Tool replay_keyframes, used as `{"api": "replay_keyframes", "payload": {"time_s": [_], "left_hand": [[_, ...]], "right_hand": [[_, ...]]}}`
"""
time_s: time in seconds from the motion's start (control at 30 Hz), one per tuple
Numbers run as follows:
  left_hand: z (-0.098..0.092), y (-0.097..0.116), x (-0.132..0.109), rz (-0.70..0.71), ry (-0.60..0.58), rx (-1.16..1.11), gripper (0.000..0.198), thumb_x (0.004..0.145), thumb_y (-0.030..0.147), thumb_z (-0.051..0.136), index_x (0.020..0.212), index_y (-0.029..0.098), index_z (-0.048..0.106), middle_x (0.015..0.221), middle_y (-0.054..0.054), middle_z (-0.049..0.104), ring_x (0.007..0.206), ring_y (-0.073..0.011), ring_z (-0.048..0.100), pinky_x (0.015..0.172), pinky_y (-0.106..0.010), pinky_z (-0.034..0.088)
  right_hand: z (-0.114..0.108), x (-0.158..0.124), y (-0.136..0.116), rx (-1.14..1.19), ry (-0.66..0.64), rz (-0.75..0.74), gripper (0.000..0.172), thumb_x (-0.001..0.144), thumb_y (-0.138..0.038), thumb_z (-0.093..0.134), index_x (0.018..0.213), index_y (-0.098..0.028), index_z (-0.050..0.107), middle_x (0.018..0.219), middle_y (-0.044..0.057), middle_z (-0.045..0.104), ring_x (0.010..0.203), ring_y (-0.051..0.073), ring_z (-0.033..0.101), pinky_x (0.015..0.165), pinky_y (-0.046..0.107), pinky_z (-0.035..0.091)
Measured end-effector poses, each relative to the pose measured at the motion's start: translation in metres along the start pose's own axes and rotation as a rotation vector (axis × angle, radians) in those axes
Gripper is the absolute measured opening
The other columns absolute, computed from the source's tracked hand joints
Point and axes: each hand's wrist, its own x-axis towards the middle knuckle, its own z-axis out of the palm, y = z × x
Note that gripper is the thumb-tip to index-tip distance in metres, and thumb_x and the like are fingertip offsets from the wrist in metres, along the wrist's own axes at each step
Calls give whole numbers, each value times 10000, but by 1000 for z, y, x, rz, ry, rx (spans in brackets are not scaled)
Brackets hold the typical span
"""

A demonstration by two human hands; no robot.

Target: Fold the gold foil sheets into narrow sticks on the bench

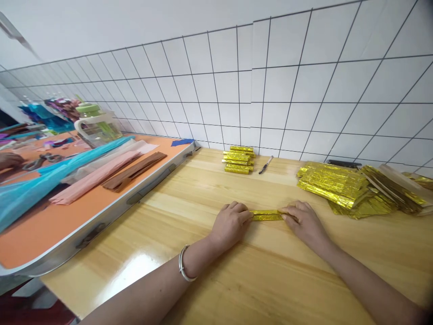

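Note:
A narrow folded strip of shiny gold foil (266,215) lies flat on the wooden table (203,280) in front of me. My left hand (232,225) grips its left end, fingers curled together over it. At the other end, my right hand (302,223) pinches the strip between thumb and fingers. The fingertips cover both ends of the strip. Beyond my hands, near the wall, rests a small stack of similar gold foil rolls or folded strips (238,160). A pen (265,165) lies just right of that stack.
Piles of flat gold foil sheets (333,183) spread at the right back. An orange-topped table (81,214) on the left carries blue (71,167), pink (98,176) and brown paper (133,171), plus a green-lidded jug (96,124). Another person's hand (10,160) shows at the far left. A tiled wall closes the back.

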Motion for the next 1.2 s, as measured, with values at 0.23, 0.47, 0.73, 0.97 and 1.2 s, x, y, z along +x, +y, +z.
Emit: {"api": "replay_keyframes", "payload": {"time_s": [0.23, 0.47, 0.73, 0.97, 1.2], "left_hand": [[-10, -1, -2, 210, -134, 106, 242, 908, 187, 391, 1099, 190, 540, 991, -77, 587, 949, -192, 508, 827, -329, 383], [-14, -7, -3, 246, -171, 138, 275, 916, 199, 380, 1164, 189, 498, 1028, -75, 584, 965, -196, 509, 813, -320, 394], [-5, -11, 2, 205, -110, 12, 204, 916, 206, 401, 1028, 202, 572, 1008, -42, 592, 943, -172, 502, 824, -289, 408], [-7, -9, 2, 194, -128, 9, 191, 909, 182, 394, 936, 180, 583, 880, -55, 570, 865, -169, 497, 771, -280, 424], [-7, -7, 2, 220, -138, 61, 219, 902, 160, 394, 1050, 195, 551, 891, -49, 554, 862, -173, 479, 776, -291, 421]], "right_hand": [[-10, 2, -4, -111, -23, -152, 212, 853, -228, 483, 941, -237, 676, 1012, 83, 625, 998, 257, 494, 828, 415, 448], [-17, 1, 3, -125, -139, -254, 299, 870, -202, 450, 1096, -284, 627, 1098, 54, 628, 1155, 263, 436, 921, 451, 422], [-16, 3, 7, -35, -113, -289, 282, 874, -217, 459, 1095, -259, 630, 1101, 68, 616, 1116, 239, 454, 921, 426, 427], [-5, 10, 18, 117, -58, -182, 152, 813, -213, 541, 888, -250, 667, 978, 50, 652, 951, 219, 539, 816, 401, 441], [-1, 14, 14, 176, -70, -92, 144, 757, -137, 552, 819, -232, 641, 906, 24, 657, 875, 198, 554, 794, 376, 427]]}}
